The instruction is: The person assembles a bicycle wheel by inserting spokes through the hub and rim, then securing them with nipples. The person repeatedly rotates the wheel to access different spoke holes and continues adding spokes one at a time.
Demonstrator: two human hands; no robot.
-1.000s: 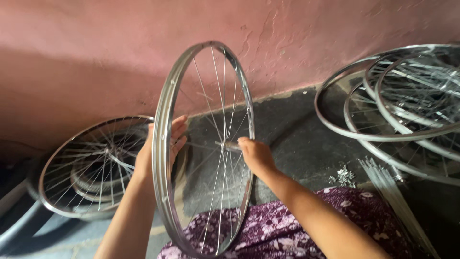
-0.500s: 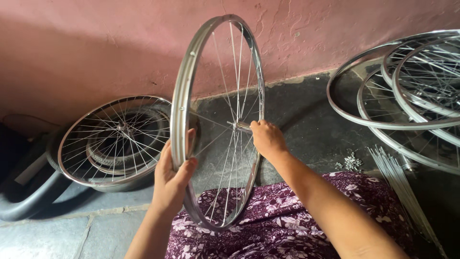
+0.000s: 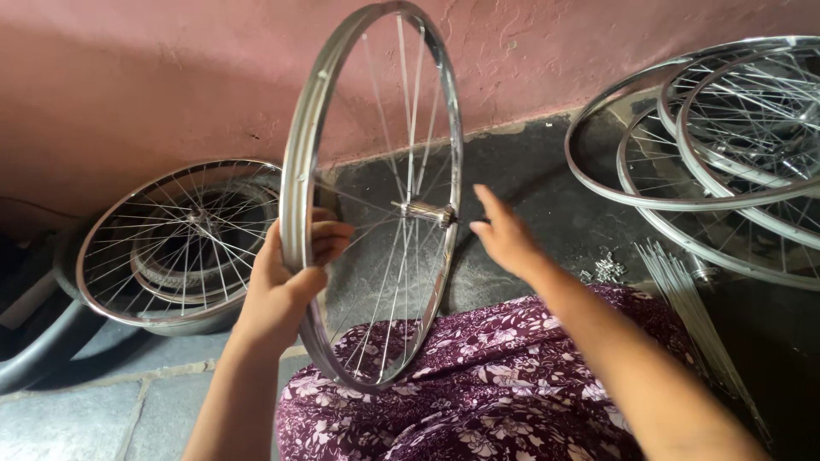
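The upright wheel (image 3: 376,196) is held at its rim by the left grip (image 3: 286,282); its hub (image 3: 423,212) lies just left of the right grip (image 3: 504,235). More wheels (image 3: 171,243) are leaned left of the left grip, a stack of rims (image 3: 726,128) right of the right grip.

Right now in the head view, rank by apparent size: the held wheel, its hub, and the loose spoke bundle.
1. Held wheel, though nearness enlarges it.
2. Loose spoke bundle.
3. Hub.

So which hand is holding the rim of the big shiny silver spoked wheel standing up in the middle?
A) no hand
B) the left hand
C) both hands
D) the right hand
B: the left hand wraps around the rim of the upright shiny silver spoked wheel, while the right hand is open beside the hub, off the rim.
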